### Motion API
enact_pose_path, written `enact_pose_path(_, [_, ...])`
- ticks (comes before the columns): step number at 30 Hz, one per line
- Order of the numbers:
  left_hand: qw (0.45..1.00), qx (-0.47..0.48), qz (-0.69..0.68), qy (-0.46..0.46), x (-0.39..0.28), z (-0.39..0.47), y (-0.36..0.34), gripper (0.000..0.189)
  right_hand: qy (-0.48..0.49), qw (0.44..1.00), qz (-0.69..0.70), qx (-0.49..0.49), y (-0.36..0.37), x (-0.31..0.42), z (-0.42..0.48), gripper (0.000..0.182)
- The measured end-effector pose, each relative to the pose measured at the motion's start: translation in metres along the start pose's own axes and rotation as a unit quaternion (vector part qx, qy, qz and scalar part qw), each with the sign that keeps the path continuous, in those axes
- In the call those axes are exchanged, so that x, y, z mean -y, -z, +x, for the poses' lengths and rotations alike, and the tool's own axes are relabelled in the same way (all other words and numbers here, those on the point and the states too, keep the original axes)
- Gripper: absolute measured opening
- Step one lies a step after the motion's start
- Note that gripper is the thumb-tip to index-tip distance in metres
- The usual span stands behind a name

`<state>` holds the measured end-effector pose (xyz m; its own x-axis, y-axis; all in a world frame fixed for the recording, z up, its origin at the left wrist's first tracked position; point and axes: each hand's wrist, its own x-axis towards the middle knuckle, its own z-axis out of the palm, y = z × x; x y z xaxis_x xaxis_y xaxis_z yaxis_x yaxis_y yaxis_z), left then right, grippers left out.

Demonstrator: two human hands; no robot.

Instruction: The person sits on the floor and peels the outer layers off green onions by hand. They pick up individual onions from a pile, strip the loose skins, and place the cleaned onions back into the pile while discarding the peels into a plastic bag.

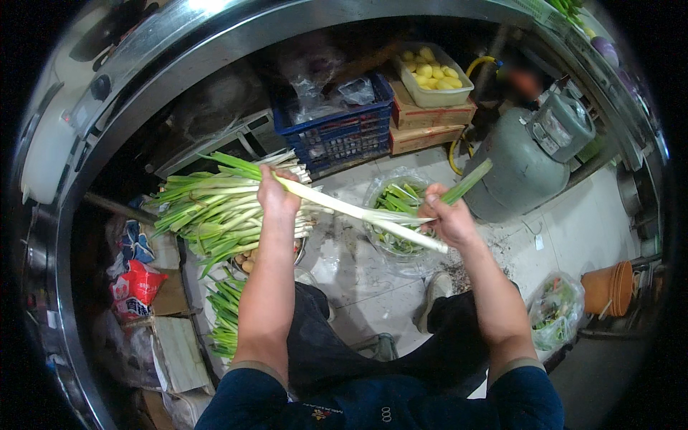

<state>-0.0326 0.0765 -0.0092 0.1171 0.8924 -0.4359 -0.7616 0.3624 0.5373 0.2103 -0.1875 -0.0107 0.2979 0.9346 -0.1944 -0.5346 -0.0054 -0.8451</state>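
My left hand grips a long green onion near its green end. The white stalk slants down to the right, its root end just below my right hand. In that hand's fingers is an outer leaf, its green tip pointing up and its pale strip apparently still joined to the stalk. A plastic-lined basin holding green trimmings stands on the floor below my right hand. Under and beside my left hand lies a large pile of green onions.
A bowl of round brown items is partly under the pile. More green stalks lie nearer me. Beyond stand a blue crate and a tub of peeled potatoes on boxes. A gas cylinder and a scraps bag are at right.
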Motion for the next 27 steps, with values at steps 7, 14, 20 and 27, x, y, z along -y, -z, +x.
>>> enact_pose_path(7, [0.994, -0.026, -0.067, -0.083, -0.061, 0.026, 0.023, 0.036, 0.094, 0.99, 0.022, -0.101, 0.078, 0.055, -0.016, 0.012])
enact_pose_path(14, [0.985, -0.05, -0.1, -0.131, -0.108, 0.056, 0.068, 0.037, 0.218, 0.925, 0.123, -0.287, 0.149, 0.077, -0.019, 0.023])
enact_pose_path(20, [0.973, -0.126, -0.118, -0.152, -0.117, 0.035, 0.063, 0.034, 0.238, 0.862, 0.184, -0.408, 0.157, 0.082, -0.009, 0.026])
enact_pose_path(27, [0.977, 0.04, -0.142, -0.153, -0.108, 0.011, 0.041, 0.036, 0.142, 0.941, -0.127, -0.28, 0.095, 0.051, 0.013, 0.036])
